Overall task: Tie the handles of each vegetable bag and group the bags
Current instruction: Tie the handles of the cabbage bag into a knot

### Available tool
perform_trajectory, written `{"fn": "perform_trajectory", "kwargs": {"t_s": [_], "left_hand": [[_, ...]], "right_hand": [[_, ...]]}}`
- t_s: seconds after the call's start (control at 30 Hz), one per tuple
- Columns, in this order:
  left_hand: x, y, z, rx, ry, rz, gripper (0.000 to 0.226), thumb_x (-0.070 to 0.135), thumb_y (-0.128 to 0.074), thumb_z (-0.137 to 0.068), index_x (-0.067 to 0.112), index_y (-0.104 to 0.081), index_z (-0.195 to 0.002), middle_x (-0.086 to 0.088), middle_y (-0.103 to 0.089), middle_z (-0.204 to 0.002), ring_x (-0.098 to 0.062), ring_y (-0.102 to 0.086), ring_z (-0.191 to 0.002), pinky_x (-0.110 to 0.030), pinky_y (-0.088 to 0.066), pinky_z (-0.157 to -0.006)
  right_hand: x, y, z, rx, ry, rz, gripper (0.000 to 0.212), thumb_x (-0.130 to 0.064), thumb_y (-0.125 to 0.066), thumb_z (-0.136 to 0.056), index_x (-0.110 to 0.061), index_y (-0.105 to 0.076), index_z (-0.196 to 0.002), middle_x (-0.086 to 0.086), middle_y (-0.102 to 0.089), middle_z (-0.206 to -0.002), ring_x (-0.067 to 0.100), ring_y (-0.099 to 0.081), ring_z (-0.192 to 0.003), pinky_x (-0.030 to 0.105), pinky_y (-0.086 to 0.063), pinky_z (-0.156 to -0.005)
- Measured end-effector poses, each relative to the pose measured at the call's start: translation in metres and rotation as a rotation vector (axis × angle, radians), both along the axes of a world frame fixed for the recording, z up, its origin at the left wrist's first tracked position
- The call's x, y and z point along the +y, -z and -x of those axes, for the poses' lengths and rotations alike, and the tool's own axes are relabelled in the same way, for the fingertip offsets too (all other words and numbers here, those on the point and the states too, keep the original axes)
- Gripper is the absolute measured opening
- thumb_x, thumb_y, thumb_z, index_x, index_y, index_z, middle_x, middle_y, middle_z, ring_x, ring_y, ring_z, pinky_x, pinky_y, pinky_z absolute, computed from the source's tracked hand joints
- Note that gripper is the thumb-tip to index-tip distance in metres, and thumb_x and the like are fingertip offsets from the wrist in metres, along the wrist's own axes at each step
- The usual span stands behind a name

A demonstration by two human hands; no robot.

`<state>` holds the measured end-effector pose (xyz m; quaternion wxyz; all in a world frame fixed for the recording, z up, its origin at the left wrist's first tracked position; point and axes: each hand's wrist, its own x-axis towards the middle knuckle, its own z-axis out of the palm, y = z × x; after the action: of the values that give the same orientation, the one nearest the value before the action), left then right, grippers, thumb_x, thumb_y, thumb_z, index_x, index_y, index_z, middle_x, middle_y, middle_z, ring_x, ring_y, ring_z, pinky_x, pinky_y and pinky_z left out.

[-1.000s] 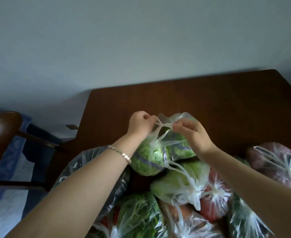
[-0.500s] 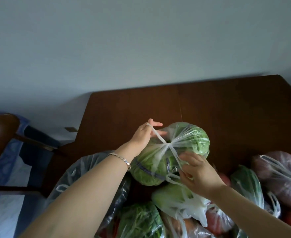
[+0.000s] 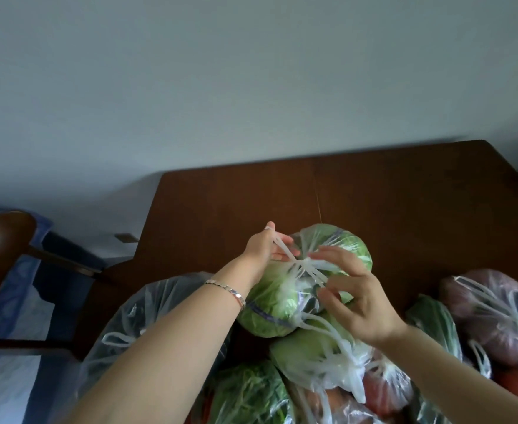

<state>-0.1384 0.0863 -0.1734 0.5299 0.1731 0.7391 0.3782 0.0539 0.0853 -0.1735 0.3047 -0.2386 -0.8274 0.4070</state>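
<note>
Tying off the cabbage bag [image 3: 270, 304] at the 12 o'clock end of the pile. Hooks one of the handles [image 3: 305, 266] over the left hand [image 3: 264, 249], taut toward 10 o'clock. Pinches the other strand with the right hand [image 3: 361, 301], remaining fingers fanned. Has brought that hand back up from a low pull at 5 o'clock half a second ago. Suggests a first cinch seated, second throw next. Leaves grouping with the tied bags [image 3: 496, 313] from 3 to 6 o'clock on the wooden table [image 3: 404, 203].

Centre of frame: cabbage bag [image 3: 270, 304], handles [image 3: 302, 266] crossed, one strand hooked over left hand [image 3: 262, 249], other pinched by right hand [image 3: 364, 304]; tied reddish bag [image 3: 496, 313] at right edge.
</note>
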Motion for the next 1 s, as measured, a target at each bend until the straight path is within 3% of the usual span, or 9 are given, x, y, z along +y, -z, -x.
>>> {"fn": "perform_trajectory", "kwargs": {"t_s": [0.1,0.3,0.4,0.5,0.6,0.67,0.8,0.93,1.0], "left_hand": [[0.002,-0.001,0.0,-0.043,-0.156,0.031,0.046,0.025,-0.027,-0.101,0.005,-0.046,-0.065,-0.006,-0.056,-0.033,-0.016,-0.059,-0.034,-0.022,-0.049,-0.047],[-0.007,-0.009,0.001,-0.098,-0.187,0.009,0.034,0.01,-0.038,-0.098,0.007,-0.042,-0.064,-0.014,-0.056,-0.035,-0.021,-0.054,-0.025,-0.027,-0.05,-0.05],[0.0,-0.018,-0.012,-0.12,-0.137,-0.034,0.037,0.014,-0.031,-0.099,0.007,-0.044,-0.066,-0.016,-0.071,-0.079,-0.017,-0.057,-0.033,-0.027,-0.047,-0.047],[-0.009,-0.029,-0.009,-0.161,0.049,-0.127,0.049,-0.007,-0.025,-0.087,0.003,-0.064,-0.058,-0.011,-0.051,-0.134,-0.009,-0.06,-0.052,-0.025,-0.046,-0.053],[-0.018,-0.04,-0.009,-0.082,0.375,-0.138,0.041,-0.007,-0.027,-0.083,-0.001,-0.061,-0.06,-0.01,-0.062,-0.115,-0.013,-0.055,-0.07,-0.023,-0.046,-0.071],[-0.019,-0.038,-0.01,0.03,0.502,-0.133,0.043,-0.001,-0.028,-0.089,0.001,-0.058,-0.058,-0.009,-0.069,-0.102,-0.008,-0.052,-0.064,-0.022,-0.043,-0.076],[-0.025,-0.026,-0.006,-0.088,0.303,-0.159,0.037,0.006,-0.027,-0.094,-0.007,-0.061,-0.088,-0.002,-0.071,-0.104,-0.013,-0.051,-0.085,-0.018,-0.044,-0.072],[-0.033,-0.026,-0.007,-0.253,0.095,-0.262,0.05,0.012,-0.021,-0.101,-0.002,-0.068,-0.092,-0.016,-0.05,-0.087,-0.013,-0.048,-0.075,-0.026,-0.045,-0.094],[-0.035,-0.03,-0.012,-0.267,0.064,-0.278,0.049,0.008,-0.021,-0.1,-0.005,-0.068,-0.092,-0.024,-0.054,-0.112,-0.017,-0.051,-0.083,-0.028,-0.045,-0.1]], "right_hand": [[-0.004,0.002,0.01,-0.017,-0.127,0.056,0.037,-0.017,-0.048,-0.084,-0.003,-0.045,-0.049,0.004,-0.049,-0.053,0.011,-0.051,-0.062,0.027,-0.043,-0.065],[-0.009,0.006,0.008,0.099,0.178,0.645,0.032,-0.014,-0.049,-0.07,-0.003,-0.043,-0.04,-0.001,-0.041,-0.041,0.005,-0.038,-0.041,0.015,-0.034,-0.048],[0.002,-0.013,0.014,0.261,0.229,0.774,0.032,-0.013,-0.049,-0.071,-0.006,-0.048,-0.04,0.002,-0.051,-0.043,0.01,-0.048,-0.046,0.018,-0.044,-0.053],[0.022,-0.029,0.019,0.33,0.26,0.809,0.028,-0.01,-0.054,-0.078,-0.002,-0.059,-0.052,0.003,-0.069,-0.065,0.008,-0.065,-0.067,0.016,-0.053,-0.065],[0.033,-0.028,0.028,0.32,0.376,0.849,0.024,-0.01,-0.053,-0.088,-0.005,-0.063,-0.067,-0.004,-0.065,-0.071,0.005,-0.062,-0.07,0.02,-0.05,-0.071],[0.038,-0.021,0.036,0.287,0.467,0.899,0.025,-0.021,-0.052,-0.091,-0.011,-0.064,-0.071,-0.004,-0.061,-0.073,0.01,-0.057,-0.074,0.026,-0.047,-0.077],[0.036,-0.013,0.04,0.32,0.464,1.043,0.016,-0.022,-0.052,-0.092,-0.01,-0.063,-0.096,0.007,-0.064,-0.085,0.018,-0.062,-0.082,0.031,-0.052,-0.084],[0.019,-0.002,0.037,-0.083,0.366,0.698,0.023,-0.01,-0.053,-0.09,-0.009,-0.06,-0.112,0.001,-0.063,-0.077,0.014,-0.056,-0.064,0.028,-0.051,-0.066],[0.015,0.0,0.04,-0.197,0.272,0.504,0.018,-0.013,-0.052,-0.092,-0.008,-0.067,-0.1,0.001,-0.059,-0.071,0.015,-0.046,-0.058,0.022,-0.039,-0.056]]}}
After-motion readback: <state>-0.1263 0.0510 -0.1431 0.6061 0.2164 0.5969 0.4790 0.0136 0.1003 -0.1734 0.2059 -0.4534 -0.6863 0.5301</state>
